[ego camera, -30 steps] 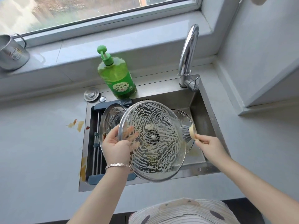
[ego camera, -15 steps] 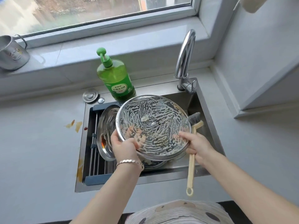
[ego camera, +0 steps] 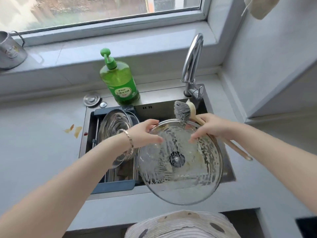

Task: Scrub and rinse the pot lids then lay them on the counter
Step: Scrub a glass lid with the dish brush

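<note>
At the far left a metal mug (ego camera: 10, 52) stands on the sill (ego camera: 68, 54). Below it, on the counter (ego camera: 34, 152), there are some yellow and red stains (ego camera: 74, 131). Near the back left corner of the sink (ego camera: 161, 107) lies a round plug (ego camera: 91, 99), and just beside it stands a green bottle (ego camera: 121, 83) with a pump. The left part of the sink holds a blue rack (ego camera: 114, 186), and a steel lid (ego camera: 115, 125) leans in it, tilted. The left hand (ego camera: 145, 134), with a bracelet on the wrist, grasps the far left rim of the glass lid (ego camera: 185, 184): the fingers curl over the edge and the thumb presses on the glass. This lid is above the right part of the sink, tilted toward the person, with its near edge out over the front of the counter. White foam streaks cover it, and the dark knob (ego camera: 177, 159) shows through the middle. The brush (ego camera: 182, 111) points up with its grey bristles just above the far rim, and behind it rises the tap (ego camera: 192, 66). The right hand (ego camera: 212, 127) clasps the wooden handle of the brush against the far right rim, and its fingertips touch the glass; the end of the handle sticks out to the right below the forearm.
</note>
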